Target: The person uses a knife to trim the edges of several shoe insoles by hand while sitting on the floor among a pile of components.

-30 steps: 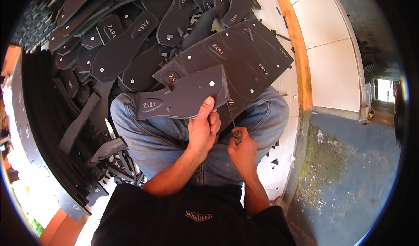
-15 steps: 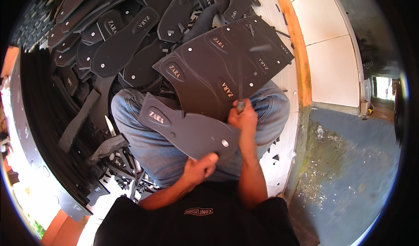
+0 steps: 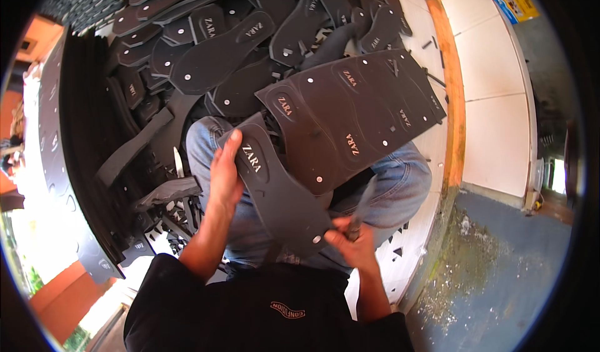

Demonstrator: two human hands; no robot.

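Over my lap I hold a dark grey shoe sole piece (image 3: pixel 278 199) with an oval heel mark and a pale round dot. My left hand (image 3: pixel 226 176) grips its upper end, thumb on the top face. My right hand (image 3: pixel 355 247) is closed round the handle of a knife (image 3: pixel 364 203), its blade pointing up and away and slightly blurred. Fingers of that hand also touch the sole's lower right end. Beyond the knife, a larger dark sheet (image 3: pixel 312 127) pressed with sole outlines lies across my right knee. Small offcuts lie on it.
A heap of cut soles (image 3: pixel 215 58) fills the far left. Tall stacked dark sheets (image 3: pixel 87 146) stand at the left. A second pointed blade (image 3: pixel 178 163) shows beside my left knee, near scraps. A wooden strip (image 3: pixel 455 102) edges the white floor at right.
My left hand has shifted from the sole's near edge to its upper end, and the sole has turned steeper. My right hand has come nearer me with the knife. The whole view has shifted.
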